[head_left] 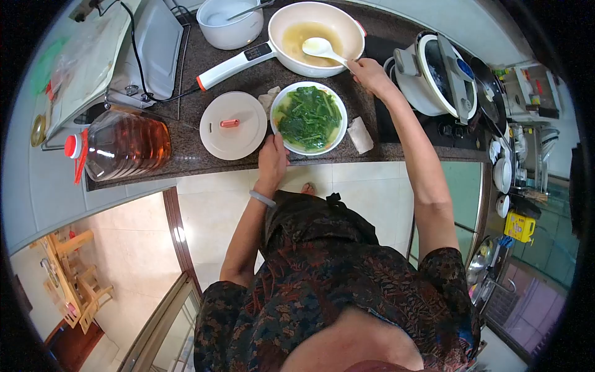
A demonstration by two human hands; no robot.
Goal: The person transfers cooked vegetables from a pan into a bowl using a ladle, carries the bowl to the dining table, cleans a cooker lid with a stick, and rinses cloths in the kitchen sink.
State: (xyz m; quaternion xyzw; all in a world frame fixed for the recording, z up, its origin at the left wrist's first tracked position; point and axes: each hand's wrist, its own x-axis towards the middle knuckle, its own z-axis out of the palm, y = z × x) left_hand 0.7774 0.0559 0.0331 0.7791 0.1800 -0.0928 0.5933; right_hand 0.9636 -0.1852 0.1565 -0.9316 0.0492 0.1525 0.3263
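Observation:
My right hand [370,75] grips the handle of a white ladle [318,47], whose bowl is over the pale broth in a white electric pan [354,31]. Below that pan stands a white bowl [339,137] of cooked leafy greens [308,118] in liquid. My left hand [273,160] is at the bowl's lower left edge, between it and a round lid [217,139] with a red handle. Its fingers are partly hidden at the rim, and they seem to hold the bowl's side. Folded cloths [360,135] lie to both sides of the bowl.
A large oil bottle [130,144] stands at the counter's left end. The pan's long handle [232,67] and black cord reach left. A white pot [230,28] sits at the back; a lidded cooker [421,80] and dark wok [489,93] stand right.

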